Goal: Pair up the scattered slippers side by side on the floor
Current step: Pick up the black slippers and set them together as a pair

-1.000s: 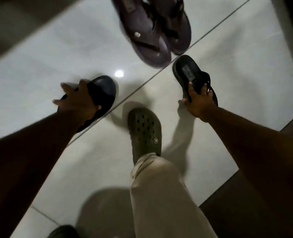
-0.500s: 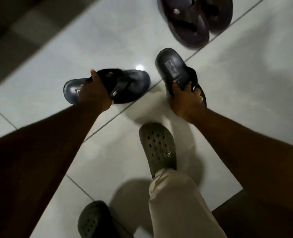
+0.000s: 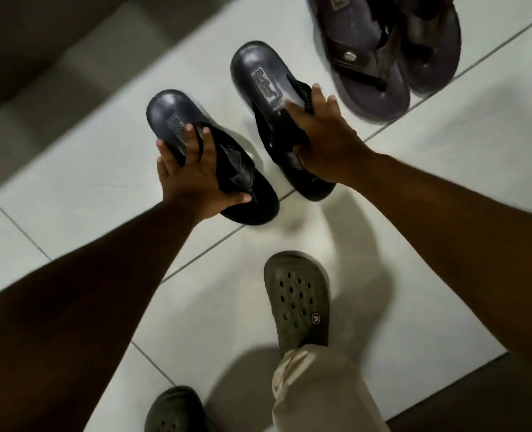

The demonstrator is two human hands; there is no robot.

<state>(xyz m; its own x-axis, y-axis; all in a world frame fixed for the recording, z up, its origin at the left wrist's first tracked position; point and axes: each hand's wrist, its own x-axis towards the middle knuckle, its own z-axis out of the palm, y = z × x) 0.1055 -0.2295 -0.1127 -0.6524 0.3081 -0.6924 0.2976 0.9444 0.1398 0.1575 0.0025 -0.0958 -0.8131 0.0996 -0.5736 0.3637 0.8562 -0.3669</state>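
- Floor (image 3: 80,194) is pale glossy tile with dark grout lines; every slipper in view lies on or just above it.
- Left slipper (image 3: 171,115) is black, heel end pointing away, toe end near the grout line. It looks like moulded foam or rubber: light, a little bendy, likely to slide easily on this tile. I judge the strap and the sole edge the best places to hold it.
- Left hand (image 3: 193,179) reaches in from the lower left on a nearly straight arm. Fingers are spread over the strap and footbed, thumb hooked under the toe-side edge, so it clasps the left slipper. Whether the sole rests fully on the tile I cannot tell.
- Right slipper (image 3: 258,73) is the matching black one, just beside the first and roughly parallel, with a narrow gap between and set slightly further away.
- Right hand (image 3: 324,141) comes in from the right on an extended arm, palm down. Fingers curl over the strap, thumb at the toe end, gripping the right slipper.
- Dark pair (image 3: 383,57) lies at upper right, its two slippers side by side and touching, close to the right hand.
- Green clog (image 3: 296,300) is worn on the person's foot, nearer the camera, well apart from the black pair.
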